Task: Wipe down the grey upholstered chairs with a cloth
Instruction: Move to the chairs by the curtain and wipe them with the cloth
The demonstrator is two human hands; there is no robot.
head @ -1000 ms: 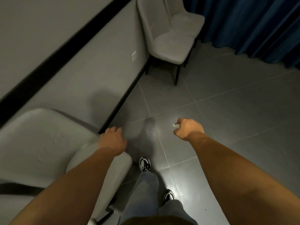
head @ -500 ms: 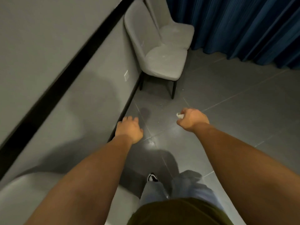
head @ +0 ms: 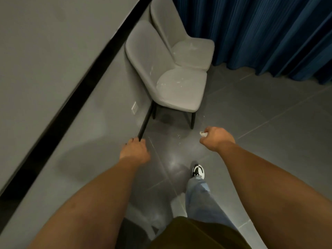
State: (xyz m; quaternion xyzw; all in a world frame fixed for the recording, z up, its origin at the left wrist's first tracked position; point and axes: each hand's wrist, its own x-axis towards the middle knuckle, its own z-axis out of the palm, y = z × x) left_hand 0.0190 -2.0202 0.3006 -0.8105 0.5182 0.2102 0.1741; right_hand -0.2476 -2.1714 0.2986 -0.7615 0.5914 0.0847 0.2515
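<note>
Two grey upholstered chairs stand side by side against the wall ahead. The nearer chair has pale smears and specks on its seat. The farther chair sits behind it, beside the curtain. My right hand grips a small white cloth, of which only a corner shows past my fingers. It hangs in the air just right of the near chair's front leg. My left hand holds nothing, fingers loosely curled, above the floor near the skirting.
A grey wall with a black stripe runs along the left and carries a white socket plate. Dark blue curtains close off the back right. Grey floor tiles spread to the right. My shoe steps forward.
I have walked away from the chair at my lower left, now out of view, toward the two chairs, which look larger and nearer. My left hand came off that chair.
</note>
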